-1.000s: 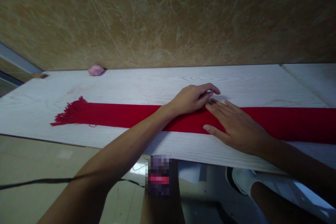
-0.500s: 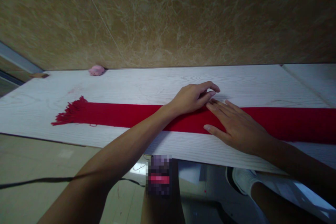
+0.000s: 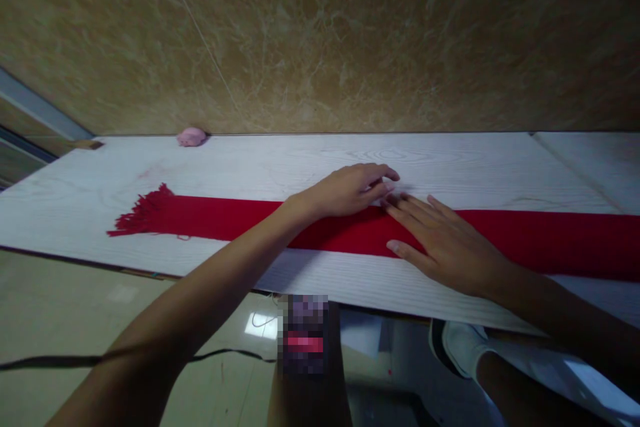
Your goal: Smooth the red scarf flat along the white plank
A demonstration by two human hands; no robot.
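A long red scarf (image 3: 330, 233) lies flat along a white wood-grain tabletop (image 3: 280, 170), its fringe (image 3: 143, 210) spread at the left end. Its other end runs out of view on the right. Over the scarf's far edge is my left hand (image 3: 350, 188), fingers apart and slightly curled, holding nothing. My right hand (image 3: 440, 240) rests palm down on the scarf, with fingers stretched out and the thumb apart. The fingertips of both hands nearly meet at the far edge; whether they touch, I cannot tell.
Against the brown marbled wall (image 3: 320, 40) sits a small pink pig figure (image 3: 192, 137). A small wooden block (image 3: 87, 144) lies at the table's far left corner. Below the front edge are my leg, a white shoe (image 3: 460, 347) and a black strap (image 3: 230, 351).
My left hand has slid a little to the left along the scarf's far edge. The right hand stays nearly in place, and the view has shifted slightly.
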